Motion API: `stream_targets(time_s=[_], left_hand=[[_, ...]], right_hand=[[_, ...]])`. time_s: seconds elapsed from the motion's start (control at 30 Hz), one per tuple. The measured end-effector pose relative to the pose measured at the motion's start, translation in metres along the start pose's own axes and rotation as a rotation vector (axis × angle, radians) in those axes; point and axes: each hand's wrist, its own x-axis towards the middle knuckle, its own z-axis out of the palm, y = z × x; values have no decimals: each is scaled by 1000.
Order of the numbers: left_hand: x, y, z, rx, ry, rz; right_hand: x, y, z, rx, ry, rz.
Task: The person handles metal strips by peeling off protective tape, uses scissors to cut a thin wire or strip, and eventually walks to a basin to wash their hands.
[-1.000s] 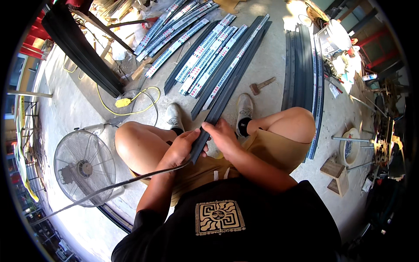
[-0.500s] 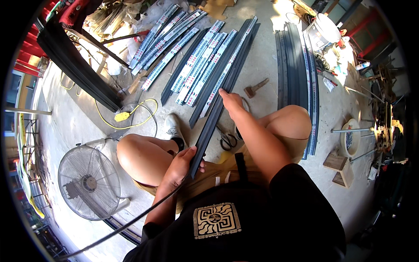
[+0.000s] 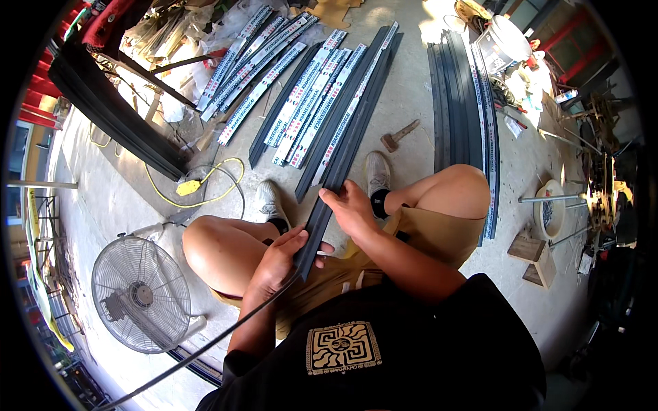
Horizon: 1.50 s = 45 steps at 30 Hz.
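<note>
A long dark grey channel-shaped strip (image 3: pixel 343 161) slants away from my lap, over the pile on the floor. My left hand (image 3: pixel 279 259) grips its near end, thumb on top and fingers under it. Farther up the same strip, my right hand (image 3: pixel 351 209) is closed on it, thumb laid along the top. A thin black cord-like strip (image 3: pixel 199 353) runs from my left hand down to the lower left. Beneath and beyond lie several strips with printed white-and-blue film (image 3: pixel 312 96).
More dark strips (image 3: pixel 456 103) lie at the right. A hammer (image 3: pixel 399 135) rests on the concrete floor between the stacks. At my left stand a round fan (image 3: pixel 140 294) and a yellow cable connector (image 3: pixel 188 186). A white bucket (image 3: pixel 506 42) and small wooden box (image 3: pixel 532 260) are right.
My right hand has slid down the dark strip toward my left hand. My left hand stays at the near end. The scissors seen earlier by my knees are now hidden.
</note>
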Motion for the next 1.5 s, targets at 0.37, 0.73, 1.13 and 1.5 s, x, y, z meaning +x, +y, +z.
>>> stream_targets(time_s=[0.37,0.73,1.13,1.5], left_hand=[[-3,-11,-1,31,37,-12],[-14,-21,2,24,22,-31],[-70,-28,11,83,83,-46],[-62,-17,12,122,110,-43]], right_hand=[[46,18,-7,14,88,122],[113,20,-26,-20,241,268],[183,48,-31,-79,379,283],[22,18,1,101,122,99]])
